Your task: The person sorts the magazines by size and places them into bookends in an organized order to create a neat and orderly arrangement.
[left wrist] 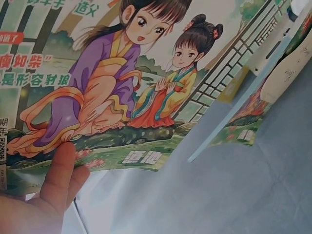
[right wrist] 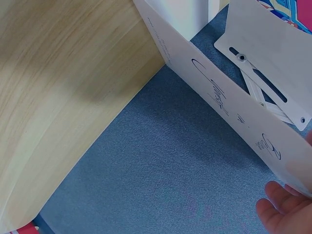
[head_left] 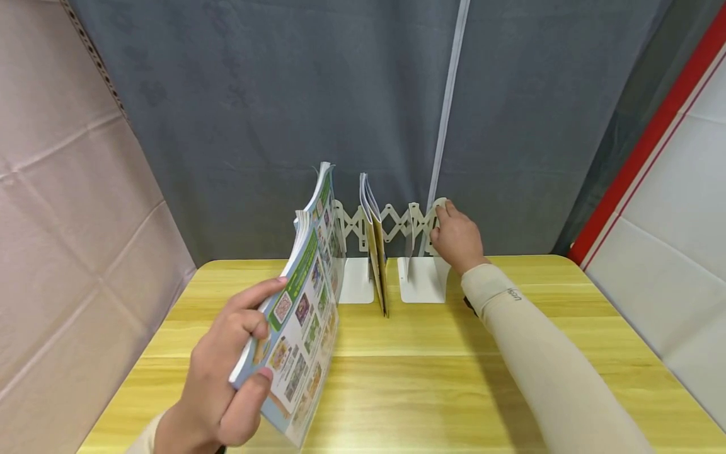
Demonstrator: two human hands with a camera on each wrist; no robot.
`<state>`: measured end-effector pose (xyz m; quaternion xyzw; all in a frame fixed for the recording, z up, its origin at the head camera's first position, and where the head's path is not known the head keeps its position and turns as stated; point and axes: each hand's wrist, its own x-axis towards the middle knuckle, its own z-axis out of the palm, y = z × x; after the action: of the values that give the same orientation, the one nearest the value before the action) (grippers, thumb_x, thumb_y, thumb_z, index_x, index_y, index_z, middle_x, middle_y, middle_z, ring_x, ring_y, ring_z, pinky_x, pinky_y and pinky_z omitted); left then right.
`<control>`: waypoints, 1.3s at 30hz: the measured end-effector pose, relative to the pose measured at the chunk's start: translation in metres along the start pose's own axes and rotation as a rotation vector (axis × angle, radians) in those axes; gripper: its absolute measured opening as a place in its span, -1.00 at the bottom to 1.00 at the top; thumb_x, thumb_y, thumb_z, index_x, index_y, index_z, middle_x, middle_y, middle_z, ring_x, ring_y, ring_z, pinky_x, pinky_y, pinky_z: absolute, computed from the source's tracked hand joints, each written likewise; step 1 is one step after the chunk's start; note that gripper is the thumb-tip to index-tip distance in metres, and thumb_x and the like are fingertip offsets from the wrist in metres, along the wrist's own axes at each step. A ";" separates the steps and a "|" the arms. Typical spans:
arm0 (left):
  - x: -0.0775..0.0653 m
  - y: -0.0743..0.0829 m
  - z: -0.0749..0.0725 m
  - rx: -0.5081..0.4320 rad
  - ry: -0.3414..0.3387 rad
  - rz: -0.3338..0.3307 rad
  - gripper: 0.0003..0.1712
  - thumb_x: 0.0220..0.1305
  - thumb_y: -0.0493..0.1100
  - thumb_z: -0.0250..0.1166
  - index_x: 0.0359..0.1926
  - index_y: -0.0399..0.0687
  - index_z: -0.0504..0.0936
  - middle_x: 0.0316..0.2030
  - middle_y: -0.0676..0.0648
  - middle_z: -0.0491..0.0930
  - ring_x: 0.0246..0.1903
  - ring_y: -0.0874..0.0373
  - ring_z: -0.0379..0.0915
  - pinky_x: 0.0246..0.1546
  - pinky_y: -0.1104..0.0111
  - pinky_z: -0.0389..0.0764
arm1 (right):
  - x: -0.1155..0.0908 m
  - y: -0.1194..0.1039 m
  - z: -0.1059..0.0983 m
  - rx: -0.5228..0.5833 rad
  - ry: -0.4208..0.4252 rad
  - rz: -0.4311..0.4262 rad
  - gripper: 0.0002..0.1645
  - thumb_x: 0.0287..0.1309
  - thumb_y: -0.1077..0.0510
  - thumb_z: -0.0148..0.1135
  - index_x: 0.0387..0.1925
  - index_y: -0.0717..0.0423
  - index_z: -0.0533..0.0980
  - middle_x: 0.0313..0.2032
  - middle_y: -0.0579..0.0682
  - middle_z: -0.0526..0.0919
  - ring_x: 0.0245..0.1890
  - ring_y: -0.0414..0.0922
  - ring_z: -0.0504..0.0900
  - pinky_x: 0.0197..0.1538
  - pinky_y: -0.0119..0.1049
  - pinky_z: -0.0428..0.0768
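Observation:
My left hand [head_left: 227,366] grips a magazine [head_left: 303,315] by its thick white edge, thumb on the side with small pictures. The left wrist view shows its cover [left wrist: 112,97], with two drawn figures in robes. A second magazine [head_left: 323,202] stands upright just beyond it, at the left end of a white expandable bookend [head_left: 422,280]. My right hand [head_left: 458,238] pinches the bookend's right end plate near the top. In the right wrist view the end plate [right wrist: 214,97] bears dark script, and the fingertips [right wrist: 265,209] are at its edge. Thin booklets [head_left: 375,246] stand upright between the middle plates.
The bookend stands at the back of a wooden table [head_left: 391,391], its zigzag lattice along the rear. A grey-blue curtain [head_left: 272,113] hangs directly behind. Pale sheets flank the table on the left [head_left: 74,221] and the right, where a red strip [head_left: 641,151] runs.

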<state>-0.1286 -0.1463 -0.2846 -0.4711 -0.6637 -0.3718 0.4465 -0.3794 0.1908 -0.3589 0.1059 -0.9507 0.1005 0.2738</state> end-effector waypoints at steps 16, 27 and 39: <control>-0.003 -0.041 0.032 0.179 -0.043 -0.003 -0.72 -0.31 -0.27 -0.13 -0.43 -0.29 0.26 0.01 -0.41 0.53 0.02 -0.23 0.53 -0.33 0.17 0.57 | 0.001 0.001 0.000 0.011 -0.010 0.010 -0.44 0.24 0.21 0.11 0.26 0.34 0.42 0.35 0.34 0.34 0.07 0.28 0.56 0.09 0.14 0.53; 0.001 -0.057 0.044 0.244 -0.060 -0.074 -0.75 -0.26 -0.26 -0.15 -0.41 -0.25 0.24 0.06 -0.36 0.52 0.01 -0.16 0.55 -0.60 0.23 0.40 | 0.000 0.001 0.000 0.002 -0.013 0.016 -0.44 0.26 0.21 0.08 0.27 0.34 0.41 0.35 0.34 0.33 0.07 0.28 0.57 0.10 0.13 0.53; 0.002 -0.074 0.055 0.321 -0.045 -0.133 -0.75 -0.18 -0.27 -0.14 -0.37 -0.23 0.29 -0.01 -0.34 0.55 -0.08 -0.12 0.59 -0.74 0.34 0.24 | 0.001 0.003 0.002 0.018 0.027 -0.011 -0.44 0.22 0.22 0.10 0.24 0.33 0.44 0.33 0.34 0.36 0.01 0.29 0.59 0.02 0.14 0.56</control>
<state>-0.2130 -0.1158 -0.3058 -0.3567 -0.7542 -0.2792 0.4755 -0.3817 0.1927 -0.3601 0.1124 -0.9454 0.1088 0.2860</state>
